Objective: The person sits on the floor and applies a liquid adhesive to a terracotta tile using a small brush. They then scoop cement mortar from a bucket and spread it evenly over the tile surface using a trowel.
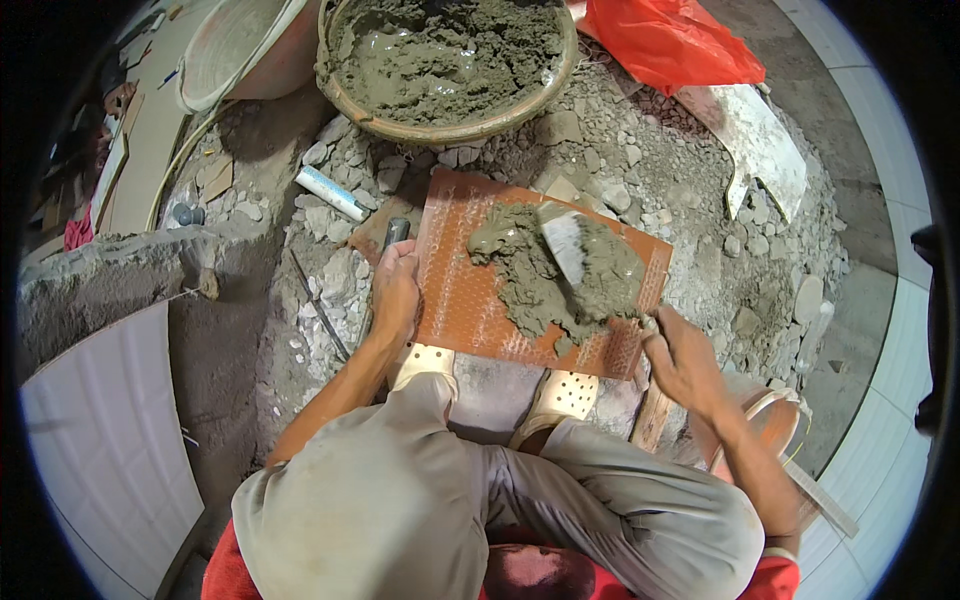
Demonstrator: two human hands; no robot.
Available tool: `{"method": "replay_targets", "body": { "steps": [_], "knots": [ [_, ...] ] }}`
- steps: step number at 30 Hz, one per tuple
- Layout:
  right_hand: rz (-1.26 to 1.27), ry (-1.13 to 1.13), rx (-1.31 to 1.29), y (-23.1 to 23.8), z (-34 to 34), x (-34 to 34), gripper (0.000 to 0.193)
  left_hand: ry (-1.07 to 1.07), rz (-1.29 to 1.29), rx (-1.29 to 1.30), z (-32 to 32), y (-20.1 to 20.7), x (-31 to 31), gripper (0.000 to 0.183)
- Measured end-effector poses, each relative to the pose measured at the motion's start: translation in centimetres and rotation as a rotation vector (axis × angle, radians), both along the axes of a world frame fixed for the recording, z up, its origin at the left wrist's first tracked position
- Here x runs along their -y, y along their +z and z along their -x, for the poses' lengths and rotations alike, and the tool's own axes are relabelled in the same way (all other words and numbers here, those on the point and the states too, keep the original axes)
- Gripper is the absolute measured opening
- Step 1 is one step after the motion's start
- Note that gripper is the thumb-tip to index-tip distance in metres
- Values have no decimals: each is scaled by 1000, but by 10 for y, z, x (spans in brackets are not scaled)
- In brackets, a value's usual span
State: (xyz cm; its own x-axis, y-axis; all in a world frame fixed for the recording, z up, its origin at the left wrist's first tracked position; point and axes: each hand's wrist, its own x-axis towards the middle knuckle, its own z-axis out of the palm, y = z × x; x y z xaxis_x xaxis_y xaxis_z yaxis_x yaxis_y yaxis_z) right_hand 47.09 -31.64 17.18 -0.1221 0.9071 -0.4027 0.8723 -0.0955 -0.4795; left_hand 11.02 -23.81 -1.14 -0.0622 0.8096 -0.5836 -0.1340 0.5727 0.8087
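Holds the left edge of a terracotta-coloured tile (450, 300) with the left hand (396, 290), in a narrow grip closed on the rim. Cannot tell the exact placing of the fingertips. Wraps the right hand (685, 362) round the handle of a trowel (562, 243) at the tile's right edge, in a fully closed grip, with the silver blade lying in a heap of wet grey mortar (525, 290) on the middle and right of the tile. Has the tile just beyond a pair of cream clogs (570, 392), over ground strewn with rubble (700, 210). Cannot tell whether touching the clogs.

Just left of the tile, near the left hand, a dark-handled tool (397, 233); farther left, a white tube (332, 193). In the far middle, a round basin (440, 132) full of mortar. At far left, a pale bucket (225, 60); at far right, a red plastic bag (670, 45). At near right, beside the right forearm, another bucket (718, 440).
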Motion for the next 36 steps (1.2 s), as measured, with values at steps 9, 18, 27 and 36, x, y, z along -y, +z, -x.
{"method": "replay_targets", "body": {
  "steps": [9, 18, 27, 36],
  "knots": [
    [889, -418, -488, 5, 38, -53, 41, 47, -39, 10, -6, -1, -3, 25],
    [239, 266, -145, -16, 63, -65, 36, 35, -71, -17, -4, -6, -2, 25],
    [178, 378, 270, 44, 38, -77, 28, 45, -37, -8, -3, -10, 1, 26],
    [67, 541, 373, -10, 57, -85, 18, 0, -97, -149, -6, -1, 4, 26]
  ]
}}
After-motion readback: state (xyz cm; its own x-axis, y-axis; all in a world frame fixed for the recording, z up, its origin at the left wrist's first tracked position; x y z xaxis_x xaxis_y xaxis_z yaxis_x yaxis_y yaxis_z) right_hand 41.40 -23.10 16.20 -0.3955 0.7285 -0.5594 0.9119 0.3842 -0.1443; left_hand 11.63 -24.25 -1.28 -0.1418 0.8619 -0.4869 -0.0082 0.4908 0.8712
